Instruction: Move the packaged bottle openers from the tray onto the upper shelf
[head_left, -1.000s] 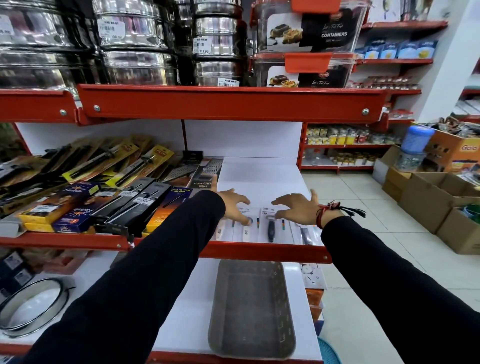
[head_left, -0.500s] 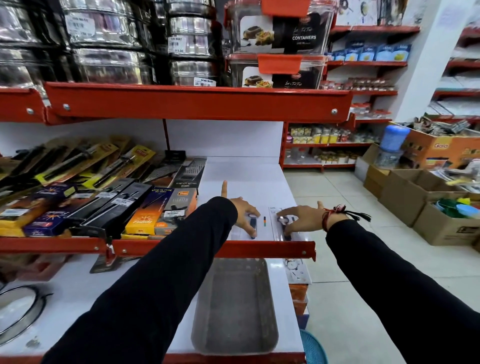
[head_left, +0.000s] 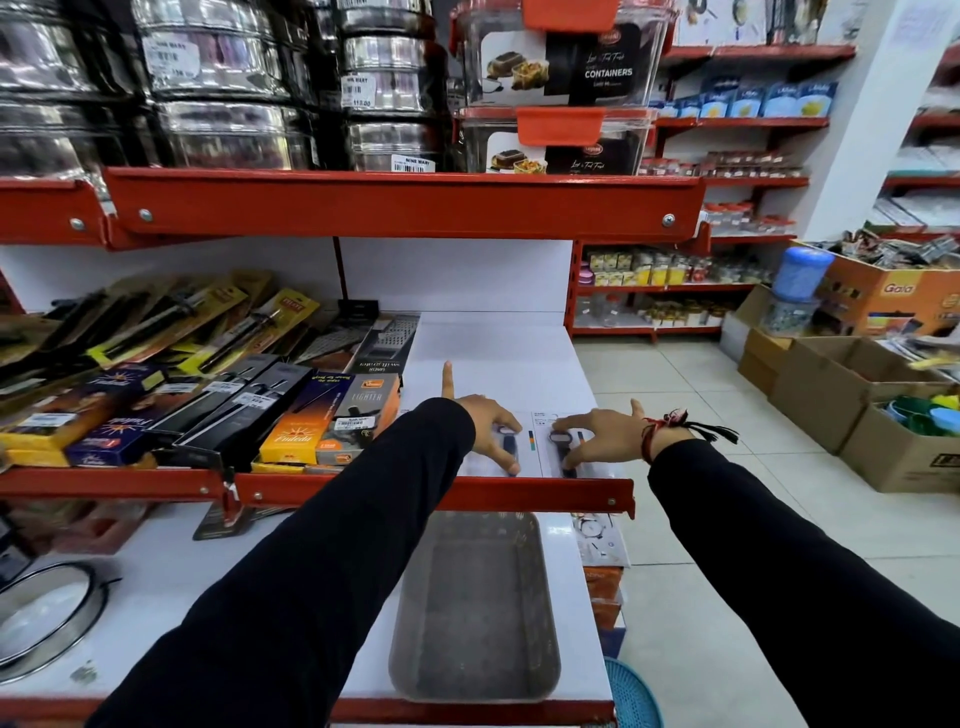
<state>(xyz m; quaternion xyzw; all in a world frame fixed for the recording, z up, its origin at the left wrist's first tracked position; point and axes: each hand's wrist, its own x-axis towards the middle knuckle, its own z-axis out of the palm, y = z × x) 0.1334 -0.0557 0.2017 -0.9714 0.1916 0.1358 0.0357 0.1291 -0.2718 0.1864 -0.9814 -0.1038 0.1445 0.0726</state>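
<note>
Packaged bottle openers (head_left: 540, 447) on white cards lie side by side at the front right of the upper shelf (head_left: 498, 364), just behind its red lip. My left hand (head_left: 488, 423) rests spread on the left packs, index finger pointing away. My right hand (head_left: 597, 434) presses fingertips on the right packs. Neither hand grips a pack. The grey tray (head_left: 475, 608) sits on the lower shelf, directly below, with nothing visible in it.
Boxed lighters and packaged kitchen tools (head_left: 291, 410) fill the upper shelf left of the openers. Steel tins (head_left: 223, 93) and containers (head_left: 556, 67) stand on the shelf above. A round sieve (head_left: 41, 629) lies lower left. Cardboard boxes (head_left: 857, 410) line the aisle at right.
The view shifted left and closer. Both hands slid the packs toward the front lip and drew nearer together; the spread row of cards now looks tighter under my fingers.
</note>
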